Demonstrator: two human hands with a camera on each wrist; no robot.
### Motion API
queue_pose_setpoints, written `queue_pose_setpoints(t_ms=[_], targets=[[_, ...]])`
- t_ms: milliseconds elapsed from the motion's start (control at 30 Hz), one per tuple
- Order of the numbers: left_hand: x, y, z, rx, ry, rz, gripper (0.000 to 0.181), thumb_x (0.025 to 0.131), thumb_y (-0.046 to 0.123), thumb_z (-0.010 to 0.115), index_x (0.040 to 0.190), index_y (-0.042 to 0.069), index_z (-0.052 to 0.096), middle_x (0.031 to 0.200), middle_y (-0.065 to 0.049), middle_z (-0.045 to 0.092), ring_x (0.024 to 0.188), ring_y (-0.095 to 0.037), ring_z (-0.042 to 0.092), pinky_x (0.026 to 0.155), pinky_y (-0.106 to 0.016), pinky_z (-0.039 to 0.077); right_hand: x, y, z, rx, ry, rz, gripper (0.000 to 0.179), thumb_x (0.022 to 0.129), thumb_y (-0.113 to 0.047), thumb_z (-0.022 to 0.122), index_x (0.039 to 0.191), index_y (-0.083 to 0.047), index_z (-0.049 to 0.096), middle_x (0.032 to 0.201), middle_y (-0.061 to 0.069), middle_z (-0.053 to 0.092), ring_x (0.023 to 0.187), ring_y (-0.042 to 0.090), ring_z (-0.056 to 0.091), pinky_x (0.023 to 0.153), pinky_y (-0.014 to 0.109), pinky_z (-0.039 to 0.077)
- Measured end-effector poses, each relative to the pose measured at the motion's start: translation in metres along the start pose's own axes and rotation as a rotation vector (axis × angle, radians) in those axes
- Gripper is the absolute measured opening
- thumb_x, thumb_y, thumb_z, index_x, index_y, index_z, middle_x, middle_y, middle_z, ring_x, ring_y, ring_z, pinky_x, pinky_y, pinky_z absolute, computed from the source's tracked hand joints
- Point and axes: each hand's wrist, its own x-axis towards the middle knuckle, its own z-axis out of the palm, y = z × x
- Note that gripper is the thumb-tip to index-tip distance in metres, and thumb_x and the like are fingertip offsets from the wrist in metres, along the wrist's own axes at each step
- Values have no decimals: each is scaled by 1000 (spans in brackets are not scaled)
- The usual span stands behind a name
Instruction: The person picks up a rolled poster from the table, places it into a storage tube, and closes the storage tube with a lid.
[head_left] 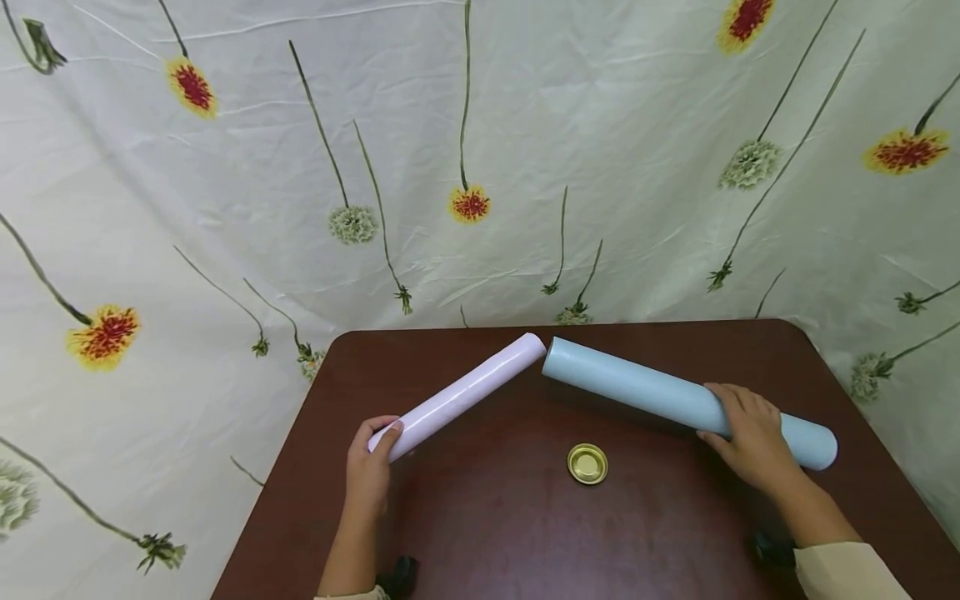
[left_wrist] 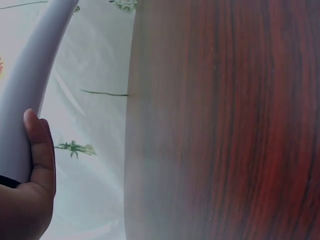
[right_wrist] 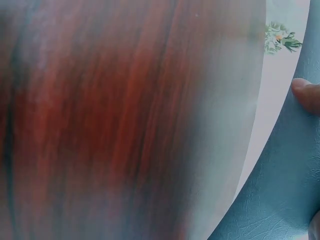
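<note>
My left hand (head_left: 369,462) grips the lower end of a pale lilac roll (head_left: 465,392), which slants up to the right. In the left wrist view the thumb lies along the lilac roll (left_wrist: 30,80). A thicker light-blue roll (head_left: 637,379) is held by my right hand (head_left: 753,437) near its right end, fingers over the top. The thumb shows against the blue roll (right_wrist: 280,165) in the right wrist view. The upper ends of both rolls lie close together near the table's far edge; whether they touch I cannot tell. A small round gold lid or dish (head_left: 587,463) sits between the hands.
The dark reddish-brown wooden table (head_left: 525,533) has rounded far corners. Behind and beside it hangs a white cloth (head_left: 600,125) printed with flowers. Dark straps (head_left: 772,550) show at the wrists.
</note>
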Motion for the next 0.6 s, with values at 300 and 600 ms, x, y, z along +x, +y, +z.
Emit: queue_pose_setpoints(t_ms=[300,600], targets=[[-1,-1,-2,-21,-36,-1,24,100,15,62,116,-2,62,107,1,59,97,-19,57,73,-34,60,-1,1,-4,17,17,-9,81,67,-5,91,136,-1,49,128,26,53,117,45,47,92,64,32],[0,-2,-3,-39,-92,-24,20,99,14,61,112,-2,63,107,0,59,95,-21,58,72,-39,61,-6,2,-5,38,43,-32,84,64,-1,90,137,0,48,128,26,53,115,45,48,91,63,31]])
